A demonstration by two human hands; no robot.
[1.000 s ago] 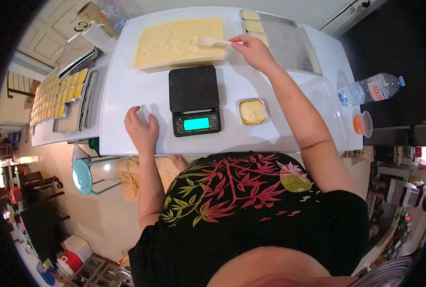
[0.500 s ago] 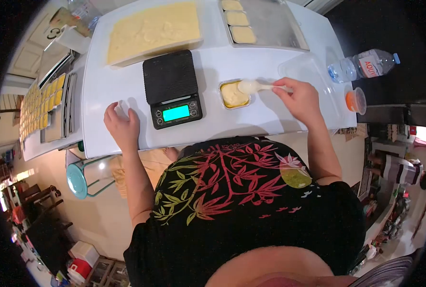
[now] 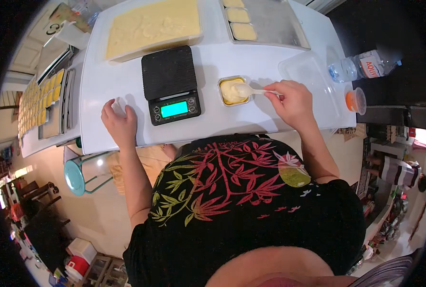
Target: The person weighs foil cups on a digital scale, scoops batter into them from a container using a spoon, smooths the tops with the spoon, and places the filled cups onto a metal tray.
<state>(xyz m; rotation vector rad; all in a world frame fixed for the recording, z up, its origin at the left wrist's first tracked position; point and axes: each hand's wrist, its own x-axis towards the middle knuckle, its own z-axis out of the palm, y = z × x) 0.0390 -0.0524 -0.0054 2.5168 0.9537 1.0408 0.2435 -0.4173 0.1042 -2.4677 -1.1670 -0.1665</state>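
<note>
My right hand (image 3: pixel 293 102) pinches the handle of a white spoon (image 3: pixel 257 91). The spoon's bowl lies in pale yellow batter (image 3: pixel 231 89) inside a small rectangular foil tray (image 3: pixel 222 99) on the table. Near the table's front left edge, my left hand (image 3: pixel 119 123) rests with thumb and fingers apart, holding nothing that I can make out. Between my hands stands a black digital scale (image 3: pixel 169 74), its display lit green and its platform bare. Behind the scale is a large clear tub (image 3: pixel 127 58) of the same pale batter.
A metal baking tray (image 3: pixel 275 21) at the back right carries several filled foil trays (image 3: pixel 238 15). To its front lie a clear plastic lid (image 3: pixel 304 71), a water bottle (image 3: pixel 363 66) and an orange-filled cup (image 3: pixel 355 101). Stacked trays (image 3: pixel 55 110) stand at left, near a teal stool (image 3: pixel 74 178).
The spoon has moved slightly left and down, deeper over the batter in the foil tray, with my right hand following. My left hand stays in place; the view has shifted slightly.
</note>
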